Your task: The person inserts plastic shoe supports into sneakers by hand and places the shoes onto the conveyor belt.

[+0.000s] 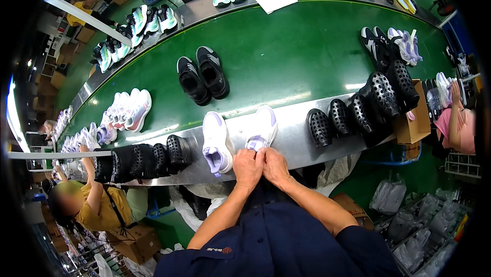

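A white and lavender sneaker [263, 125] lies on the metal ledge in front of me, its toe pointing away. My left hand [247, 167] and my right hand [276, 165] meet at its collar, both closed with fingers pinched on it. The knuckles hide what part of the shoe opening they grip. Its matching sneaker [215, 139] sits just left of my left hand, untouched, with the heel toward me.
A black and grey sneaker pair [202, 76] rests on the green belt [286, 47]. Black perforated shoe lasts [148, 159] line the ledge at left, more lasts [353, 113] at right. A cardboard box [413, 123] stands far right. Another person [105, 205] works at left.
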`<state>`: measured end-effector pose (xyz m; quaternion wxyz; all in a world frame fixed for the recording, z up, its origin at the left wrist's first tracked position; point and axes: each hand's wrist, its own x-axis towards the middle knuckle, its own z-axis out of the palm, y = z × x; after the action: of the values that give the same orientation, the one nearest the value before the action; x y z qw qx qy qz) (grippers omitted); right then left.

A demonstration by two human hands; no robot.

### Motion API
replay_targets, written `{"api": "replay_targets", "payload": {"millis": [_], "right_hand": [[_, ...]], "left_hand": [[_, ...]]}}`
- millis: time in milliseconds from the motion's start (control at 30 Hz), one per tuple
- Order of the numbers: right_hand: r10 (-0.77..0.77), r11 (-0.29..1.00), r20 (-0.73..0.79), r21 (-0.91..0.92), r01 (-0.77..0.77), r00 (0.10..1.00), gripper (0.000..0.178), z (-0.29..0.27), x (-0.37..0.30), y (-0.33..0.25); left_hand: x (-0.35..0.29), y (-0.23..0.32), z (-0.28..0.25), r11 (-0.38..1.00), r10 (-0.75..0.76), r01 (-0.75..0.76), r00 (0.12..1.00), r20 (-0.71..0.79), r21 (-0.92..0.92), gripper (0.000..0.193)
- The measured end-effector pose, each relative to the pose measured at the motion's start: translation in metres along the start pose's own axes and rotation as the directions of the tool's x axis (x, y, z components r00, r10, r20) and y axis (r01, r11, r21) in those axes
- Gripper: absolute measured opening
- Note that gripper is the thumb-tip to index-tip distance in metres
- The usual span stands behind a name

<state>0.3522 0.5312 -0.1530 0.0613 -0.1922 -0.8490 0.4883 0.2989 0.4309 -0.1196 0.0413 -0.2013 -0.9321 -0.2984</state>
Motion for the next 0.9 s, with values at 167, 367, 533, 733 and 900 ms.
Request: {"api": "replay_targets", "payload": {"millis": [167, 367, 533, 733, 900], "right_hand": [[-0.024, 0.999, 0.151, 0.041, 0.018, 0.988, 0.025, -0.022, 0.005, -0.009], [0.359, 0.724, 0.251, 0.532, -0.438, 0.899, 0.031, -0.077, 0.068, -0.073], [0.442, 0.723, 0.51, 0.284, -0.629, 0.738, 0.024, -0.079, 0.097, -0.106], [0.359, 0.617, 0.546, 0.47, -0.632, 0.757, 0.014, -0.057, 0.063, -0.049], [0.433, 0.546, 0.478, 0.536, -0.645, 0.764, 0.016, -0.045, 0.042, -0.041]], "left_hand": [[0.01, -0.003, -0.01, 0.99, -0.143, 0.14, 0.979, 0.146, 0.026, 0.039], [0.01, -0.007, -0.026, 0.887, -0.334, 0.385, 0.916, 0.222, -0.254, 0.043], [0.006, -0.015, -0.021, 0.75, -0.398, 0.476, 0.879, 0.262, -0.459, 0.041], [-0.003, -0.023, -0.019, 0.416, -0.547, 0.633, 0.748, 0.376, -0.654, 0.031], [-0.003, -0.022, -0.02, 0.338, -0.588, 0.647, 0.712, 0.384, -0.683, 0.029]]}}
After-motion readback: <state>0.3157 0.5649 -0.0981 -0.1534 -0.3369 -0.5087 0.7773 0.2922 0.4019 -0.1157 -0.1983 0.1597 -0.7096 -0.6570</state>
